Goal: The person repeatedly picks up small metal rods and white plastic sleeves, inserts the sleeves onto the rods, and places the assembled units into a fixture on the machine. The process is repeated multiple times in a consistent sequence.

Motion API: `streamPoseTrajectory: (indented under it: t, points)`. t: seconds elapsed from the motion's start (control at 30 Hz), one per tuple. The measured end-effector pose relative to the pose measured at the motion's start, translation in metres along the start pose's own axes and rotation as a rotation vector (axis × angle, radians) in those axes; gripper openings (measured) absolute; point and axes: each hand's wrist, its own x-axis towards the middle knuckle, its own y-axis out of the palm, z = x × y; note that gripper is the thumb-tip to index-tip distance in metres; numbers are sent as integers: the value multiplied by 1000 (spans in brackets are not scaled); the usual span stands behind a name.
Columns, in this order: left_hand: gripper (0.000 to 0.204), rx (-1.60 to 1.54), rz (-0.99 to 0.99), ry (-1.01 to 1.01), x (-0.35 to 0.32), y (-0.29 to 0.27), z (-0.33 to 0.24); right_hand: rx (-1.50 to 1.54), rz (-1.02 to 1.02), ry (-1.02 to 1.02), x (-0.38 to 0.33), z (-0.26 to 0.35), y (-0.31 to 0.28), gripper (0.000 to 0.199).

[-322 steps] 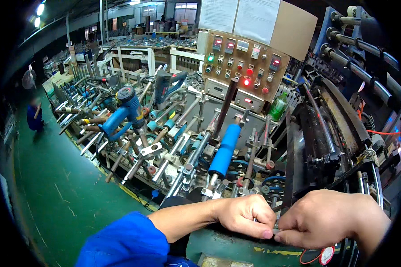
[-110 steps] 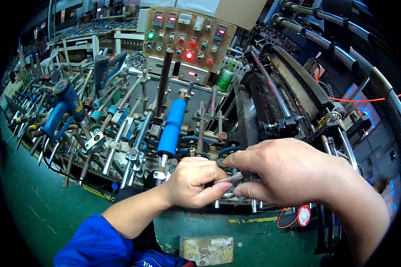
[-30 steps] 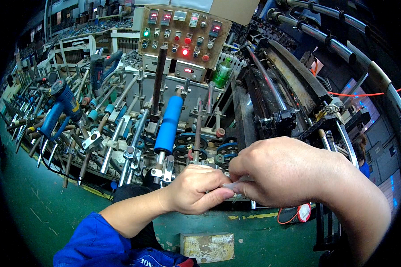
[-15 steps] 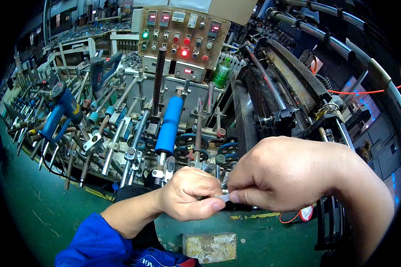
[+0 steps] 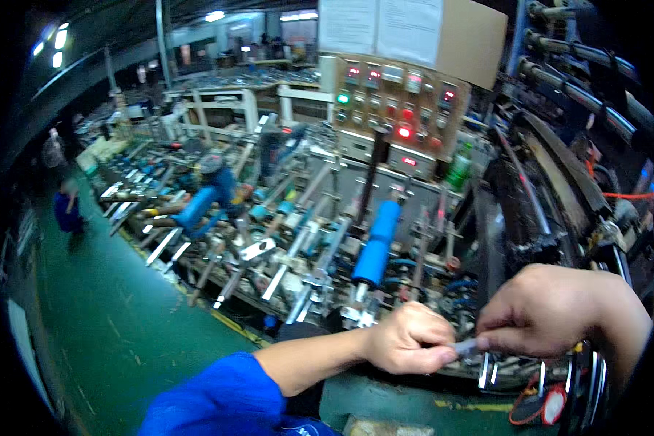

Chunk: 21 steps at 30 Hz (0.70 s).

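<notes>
Right hand [image 5: 539,309] farther from left hand [image 5: 413,340], pale strip [image 5: 466,347] (blurred) between

Left arm: the sleeve [image 5: 214,396] is bright blue, loose, with soft folds, ending near the elbow. The left forearm [image 5: 316,358] and left hand [image 5: 413,338] are bare. The right hand [image 5: 534,312] and visible right forearm [image 5: 627,327] are likewise bare. Torso: the garment front [image 5: 292,421] is matching blue; it bears a small white marking [image 5: 307,432], blurred and partly cut off.
</notes>
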Motion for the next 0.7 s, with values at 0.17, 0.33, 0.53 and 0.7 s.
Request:
streamPoseTrajectory:
  t: [0.17,0.33,0.53,0.7]
  points:
    - [23,28,-74,-75,-10,-1,0,-54,-35,88,3,14,-4,24]
    - [19,117,-181,-172,-5,9,6,-216,-157,190,3,7,9,26]
    - [17,146,-166,-135,-2,16,8,-229,-124,141,8,12,17,23]
    - [16,137,-105,-122,-2,10,-2,-231,-91,77,12,8,13,23]
